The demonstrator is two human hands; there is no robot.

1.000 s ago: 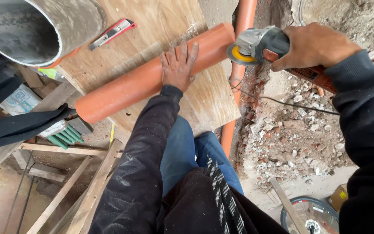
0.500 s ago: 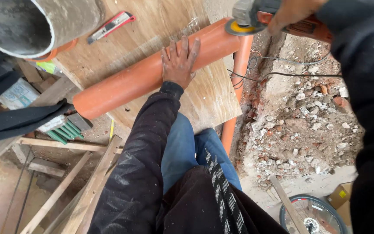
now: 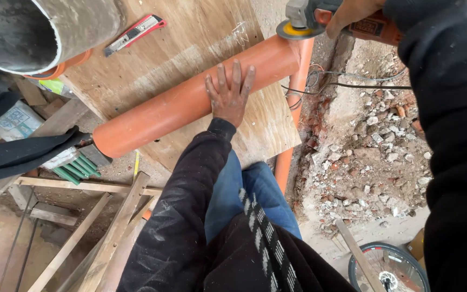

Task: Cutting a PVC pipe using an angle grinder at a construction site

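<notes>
An orange plastic pipe (image 3: pixel 174 108) lies slantwise on a plywood board (image 3: pixel 185 48). My left hand (image 3: pixel 229 96) presses flat on the pipe, fingers spread, near its right half. At the top edge my right hand (image 3: pixel 352 12) grips an angle grinder (image 3: pixel 320 20) with an orange body. Its yellow disc sits right at the pipe's right end. My dark sleeves and blue trousers fill the lower middle.
A red and grey utility knife (image 3: pixel 134 34) lies on the board's far side. A wide grey pipe (image 3: pixel 33 32) juts in at top left. Rubble (image 3: pixel 374 151) and a cable lie to the right; another orange pipe (image 3: pixel 290 135) runs downward. Wooden trestle slats (image 3: pixel 93 227) stand below.
The view has shifted, so the grinder and my right hand now sit higher in the frame, the disc against the pipe's right end. My left hand stays flat on the pipe.
</notes>
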